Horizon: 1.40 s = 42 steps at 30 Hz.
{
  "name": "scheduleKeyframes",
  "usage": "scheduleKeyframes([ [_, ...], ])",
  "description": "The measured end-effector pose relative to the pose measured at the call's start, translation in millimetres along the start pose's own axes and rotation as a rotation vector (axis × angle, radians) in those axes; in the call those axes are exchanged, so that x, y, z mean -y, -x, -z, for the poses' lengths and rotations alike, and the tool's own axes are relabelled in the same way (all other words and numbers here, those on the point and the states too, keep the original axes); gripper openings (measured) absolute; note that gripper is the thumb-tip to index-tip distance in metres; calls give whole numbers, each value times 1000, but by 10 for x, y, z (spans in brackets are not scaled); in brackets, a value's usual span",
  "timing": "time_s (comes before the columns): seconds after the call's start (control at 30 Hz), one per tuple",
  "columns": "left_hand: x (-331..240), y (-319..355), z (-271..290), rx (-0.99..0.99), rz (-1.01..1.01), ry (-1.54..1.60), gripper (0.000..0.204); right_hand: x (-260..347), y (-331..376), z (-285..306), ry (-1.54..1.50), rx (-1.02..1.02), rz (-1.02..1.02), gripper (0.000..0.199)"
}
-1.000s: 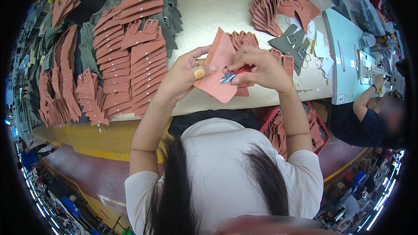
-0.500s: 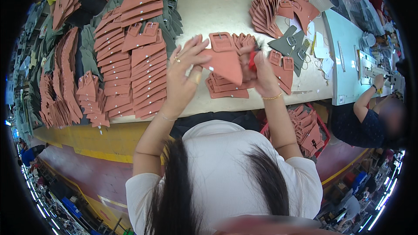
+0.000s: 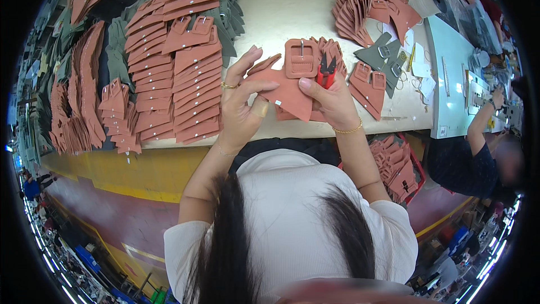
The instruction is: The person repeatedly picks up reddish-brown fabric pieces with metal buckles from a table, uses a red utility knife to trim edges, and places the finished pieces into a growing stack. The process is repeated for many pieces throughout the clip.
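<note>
A coral piece with a square covered buckle point(image 3: 289, 91) is held up over the table in front of me. My left hand point(image 3: 239, 107) is closed on its left side, fingers across the face, index finger raised. At its right edge my right hand point(image 3: 340, 104) presses the thumb on the piece beside the buckle. Red-handled thread snips point(image 3: 327, 74) also sit in that hand, dark blades pointing away from me. Behind and below the held piece lie more coral pieces point(image 3: 329, 49), partly hidden by it and by my hand.
Overlapping rows of coral buckle pieces point(image 3: 194, 84) fill the table's left, with dark green ones point(image 3: 229, 19) beside them. At right lie a fanned coral stack point(image 3: 350, 16), a green buckle piece point(image 3: 376, 53) and a thread cone point(image 3: 424, 4). A red crate point(image 3: 419, 174) stands below; a co-worker point(image 3: 467, 160) sits at right.
The held piece has come up nearer and turned slightly, its buckle now facing me squarely. My right hand has drawn in to its edge, and the snips show clearly. The view has shifted a little.
</note>
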<state>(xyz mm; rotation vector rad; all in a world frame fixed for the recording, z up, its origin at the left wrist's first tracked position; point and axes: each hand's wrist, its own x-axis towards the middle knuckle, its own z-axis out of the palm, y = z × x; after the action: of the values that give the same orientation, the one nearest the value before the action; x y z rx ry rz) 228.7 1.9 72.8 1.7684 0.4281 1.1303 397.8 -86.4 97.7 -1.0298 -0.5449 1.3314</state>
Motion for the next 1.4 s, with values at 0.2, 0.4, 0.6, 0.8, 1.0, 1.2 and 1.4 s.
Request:
scheduleKeyframes([
  [0.2, 60, 35, 53, 20, -47, -79, 12, -104, 5, 80, 176, -70, 66, 36],
  [0.4, 100, 259, 103, -62, 141, -72, 22, -264, -75, 155, 143, -115, -45, 44],
  [0.6, 168, 557, 342, -157, 402, -227, 29, -327, -146, 161, 448, -21, -201, 30],
  [0.8, 231, 898, 673, -241, 528, -204, 29, -571, -315, 244, 635, 134, -286, 23],
  [1.0, 296, 1175, 1005, -314, 686, -296, 29, -808, -363, 380, 1150, 204, -195, 28],
  [1.2, 451, 1224, 999, -343, 743, -152, 27, -796, -361, 406, 1116, 195, -297, 28],
  [1.4, 386, 1187, 1257, -375, 880, -247, 32, -831, -354, 437, 1136, 215, -225, 29],
])
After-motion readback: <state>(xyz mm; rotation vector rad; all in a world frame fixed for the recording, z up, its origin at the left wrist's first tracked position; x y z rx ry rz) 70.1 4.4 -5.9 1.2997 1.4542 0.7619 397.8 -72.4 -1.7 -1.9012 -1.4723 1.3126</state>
